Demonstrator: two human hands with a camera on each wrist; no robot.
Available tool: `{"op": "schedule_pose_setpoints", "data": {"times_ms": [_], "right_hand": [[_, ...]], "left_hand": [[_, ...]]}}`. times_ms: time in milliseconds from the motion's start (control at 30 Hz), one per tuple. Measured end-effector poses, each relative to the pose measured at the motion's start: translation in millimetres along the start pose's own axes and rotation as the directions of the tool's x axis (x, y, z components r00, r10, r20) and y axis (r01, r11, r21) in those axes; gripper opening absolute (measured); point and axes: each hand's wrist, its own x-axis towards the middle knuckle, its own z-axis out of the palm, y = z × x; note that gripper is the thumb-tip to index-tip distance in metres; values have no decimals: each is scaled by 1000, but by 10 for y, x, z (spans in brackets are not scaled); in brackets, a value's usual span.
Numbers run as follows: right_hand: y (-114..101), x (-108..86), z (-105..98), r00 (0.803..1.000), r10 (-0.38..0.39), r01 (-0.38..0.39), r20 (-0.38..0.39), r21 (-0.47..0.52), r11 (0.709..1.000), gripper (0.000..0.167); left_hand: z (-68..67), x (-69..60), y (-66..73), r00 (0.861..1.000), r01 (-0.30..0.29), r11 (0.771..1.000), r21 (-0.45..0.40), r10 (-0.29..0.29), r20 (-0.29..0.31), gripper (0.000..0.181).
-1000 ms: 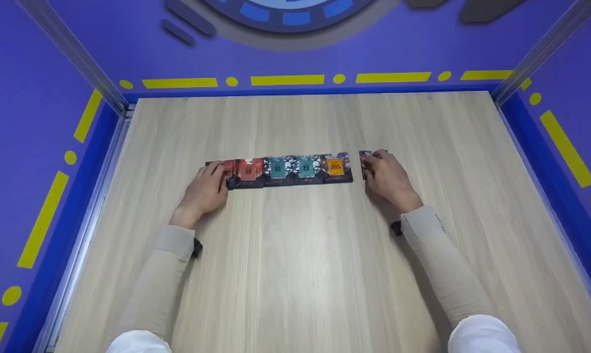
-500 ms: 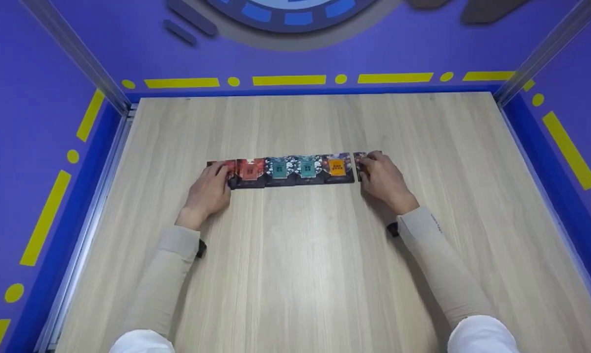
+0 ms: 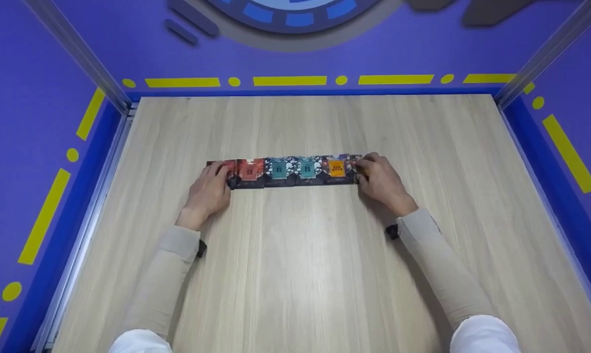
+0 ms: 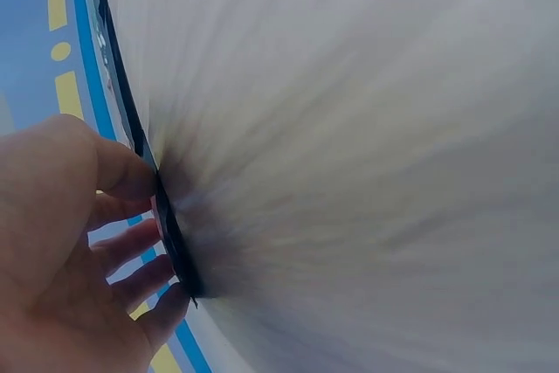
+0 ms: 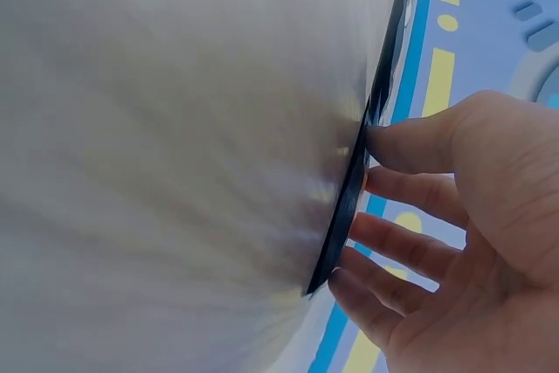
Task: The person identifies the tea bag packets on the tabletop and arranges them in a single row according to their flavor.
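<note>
A row of small flat printed packets lies across the table's middle. From the left come a red packet (image 3: 231, 169) partly under my left hand (image 3: 208, 191), another red packet (image 3: 249, 172), two teal-labelled packets (image 3: 279, 170) and an orange-labelled packet (image 3: 337, 169). At the right end, a dark patterned packet (image 3: 356, 161) is mostly covered by my right hand (image 3: 382, 182). Both hands rest their fingertips on the end packets. In the left wrist view, thumb and spread fingers touch a thin dark packet edge (image 4: 175, 238); the right wrist view shows the same at a packet edge (image 5: 345, 207).
The pale wooden table (image 3: 295, 255) extends around the row. A blue-purple wall (image 3: 295, 63) with yellow marks stands behind it, and similar panels flank both sides. Metal posts rise at the back corners.
My right hand has slid its packet left, so the gap beside the orange-labelled packet has closed. My left hand stays on the left end packet.
</note>
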Motion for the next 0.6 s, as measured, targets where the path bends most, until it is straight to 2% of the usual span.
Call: {"op": "schedule_pose_setpoints", "data": {"times_ms": [367,600], "right_hand": [[25,-2,-3,1000,-1,2,-11,32,999,43],[49,-15,-68,1000,26,-25,-12,112,993,44]], "left_hand": [[-18,29,-66,999,-30,999,-26,29,-22,48],[-40,63,-75,999,-43,999,-8,43,-30,44]]}}
